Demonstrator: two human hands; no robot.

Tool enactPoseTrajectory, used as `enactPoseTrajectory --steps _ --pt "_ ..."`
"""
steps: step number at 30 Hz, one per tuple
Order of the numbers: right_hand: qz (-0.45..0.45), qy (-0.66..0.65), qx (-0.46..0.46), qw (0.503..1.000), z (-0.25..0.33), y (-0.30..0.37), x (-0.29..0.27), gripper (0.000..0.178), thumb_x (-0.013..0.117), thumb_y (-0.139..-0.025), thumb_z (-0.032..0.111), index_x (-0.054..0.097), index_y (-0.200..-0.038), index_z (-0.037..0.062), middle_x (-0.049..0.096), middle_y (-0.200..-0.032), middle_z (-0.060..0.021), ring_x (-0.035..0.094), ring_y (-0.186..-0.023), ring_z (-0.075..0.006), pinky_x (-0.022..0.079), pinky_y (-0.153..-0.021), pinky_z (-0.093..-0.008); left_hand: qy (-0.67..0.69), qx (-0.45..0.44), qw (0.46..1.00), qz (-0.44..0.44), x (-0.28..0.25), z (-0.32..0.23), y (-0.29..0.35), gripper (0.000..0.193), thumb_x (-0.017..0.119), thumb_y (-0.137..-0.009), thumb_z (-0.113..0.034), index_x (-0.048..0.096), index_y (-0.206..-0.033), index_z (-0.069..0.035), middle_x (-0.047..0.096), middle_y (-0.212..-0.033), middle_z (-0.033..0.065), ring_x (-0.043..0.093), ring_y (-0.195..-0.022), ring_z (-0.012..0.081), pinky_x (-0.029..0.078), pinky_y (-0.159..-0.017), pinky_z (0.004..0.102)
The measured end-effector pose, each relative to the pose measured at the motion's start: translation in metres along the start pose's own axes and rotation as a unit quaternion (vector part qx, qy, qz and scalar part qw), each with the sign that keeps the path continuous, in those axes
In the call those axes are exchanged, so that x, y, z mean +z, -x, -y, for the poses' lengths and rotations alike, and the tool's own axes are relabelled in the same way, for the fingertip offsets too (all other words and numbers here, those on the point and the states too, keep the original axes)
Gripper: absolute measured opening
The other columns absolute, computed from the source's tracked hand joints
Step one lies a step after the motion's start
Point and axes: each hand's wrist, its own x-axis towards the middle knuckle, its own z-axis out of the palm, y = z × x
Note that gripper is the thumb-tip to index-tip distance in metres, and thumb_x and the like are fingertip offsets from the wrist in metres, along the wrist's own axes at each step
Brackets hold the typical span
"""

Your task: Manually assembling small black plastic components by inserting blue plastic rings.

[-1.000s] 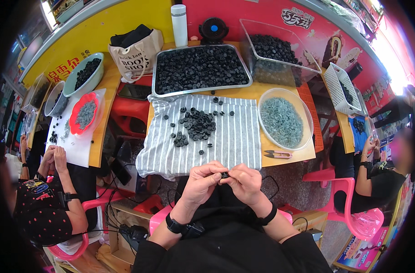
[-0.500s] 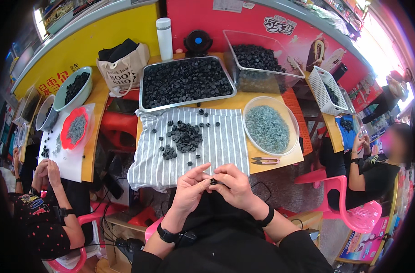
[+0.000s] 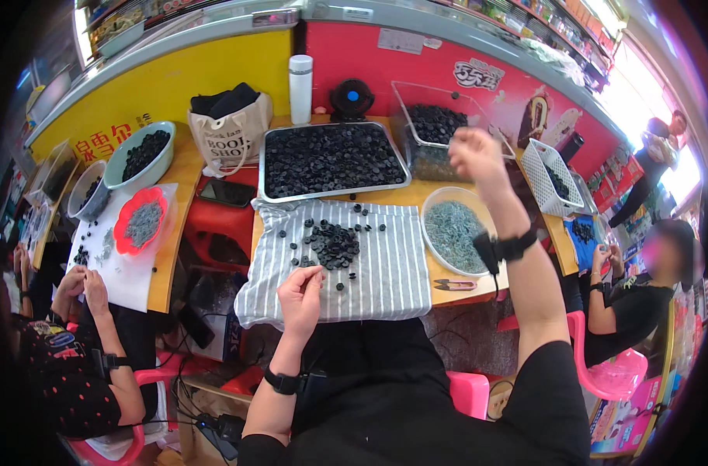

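Observation:
My left hand (image 3: 300, 301) is closed in a pinch at the near edge of a loose pile of small round black parts (image 3: 332, 242); whatever its fingertips hold is too small to make out. The pile lies on a grey-and-white striped cloth (image 3: 393, 272). Raised at the right, my right hand (image 3: 478, 161) has its fingers loosely bent and apart, with nothing visible in them. It is in front of a clear plastic bin (image 3: 425, 161) of black parts. One black part (image 3: 455, 95) appears by itself above the bin's far side.
Behind the cloth stands a metal tray (image 3: 334, 196) heaped with black parts. A round tub (image 3: 426, 233) of pale thin pieces sits under my right forearm, near thread snips (image 3: 455, 285). A white bottle (image 3: 300, 89), small fan (image 3: 352, 99) and tote bag (image 3: 230, 140) stand behind. People sit at both sides.
My hands were together in front of the cloth, holding a small black part. Now they are apart: the right has risen toward the bin, the left has moved to the pile.

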Motion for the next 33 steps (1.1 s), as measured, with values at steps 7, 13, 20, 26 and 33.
enactPoseTrajectory --steps 7,13,20,26,33 --pt "0.252 0.213 -0.167 0.929 -0.075 0.156 0.076 0.015 0.073 -0.087 0.005 0.069 -0.100 -0.0008 0.066 -0.087 -0.0086 0.066 -0.075 -0.0185 0.052 -0.067 -0.0318 -0.119 0.098 0.988 0.026 -0.001 -0.001 -0.002 0.011 0.066 -0.090 0.005 0.072 -0.099 0.005 0.067 -0.082 0.0069 0.061 -0.074 0.0107 0.047 -0.066 0.0246" --pt "0.208 0.275 -0.165 0.924 -0.085 0.190 0.127 0.016 0.068 -0.086 0.009 0.070 -0.101 0.0038 0.062 -0.091 -0.0171 0.064 -0.086 -0.0398 0.052 -0.075 -0.0478 -0.109 0.116 0.987 0.024 -0.007 0.010 0.000 0.010 0.066 -0.090 0.005 0.072 -0.098 0.005 0.066 -0.080 0.0071 0.060 -0.071 0.0110 0.046 -0.065 0.0253" --pt "0.165 0.362 -0.200 0.895 -0.093 0.190 0.140 0.014 0.070 -0.084 0.011 0.072 -0.096 0.0037 0.062 -0.090 -0.0166 0.064 -0.085 -0.0389 0.052 -0.075 -0.0474 -0.115 0.141 0.983 0.037 -0.006 0.013 -0.002 0.009 0.065 -0.090 0.003 0.072 -0.097 0.005 0.064 -0.079 0.0064 0.058 -0.068 0.0111 0.044 -0.062 0.0261" --pt "0.214 0.288 -0.057 0.932 -0.097 0.189 0.106 0.012 0.073 -0.077 0.009 0.078 -0.088 0.0049 0.068 -0.087 -0.0164 0.068 -0.086 -0.0351 0.053 -0.077 -0.0427 -0.125 0.147 0.980 0.037 -0.005 0.008 -0.003 0.007 0.065 -0.088 0.003 0.071 -0.093 0.004 0.063 -0.075 0.0120 0.061 -0.065 0.0198 0.046 -0.060 0.0315" --pt "0.140 0.230 -0.088 0.959 -0.108 0.186 0.114 0.009 0.071 -0.073 0.007 0.073 -0.080 0.0015 0.070 -0.082 -0.0194 0.068 -0.077 -0.0369 0.053 -0.070 -0.0449 -0.130 0.150 0.979 0.040 -0.006 0.013 -0.003 0.008 0.066 -0.089 0.002 0.072 -0.094 0.005 0.064 -0.076 0.0082 0.059 -0.067 0.0140 0.045 -0.062 0.0284"
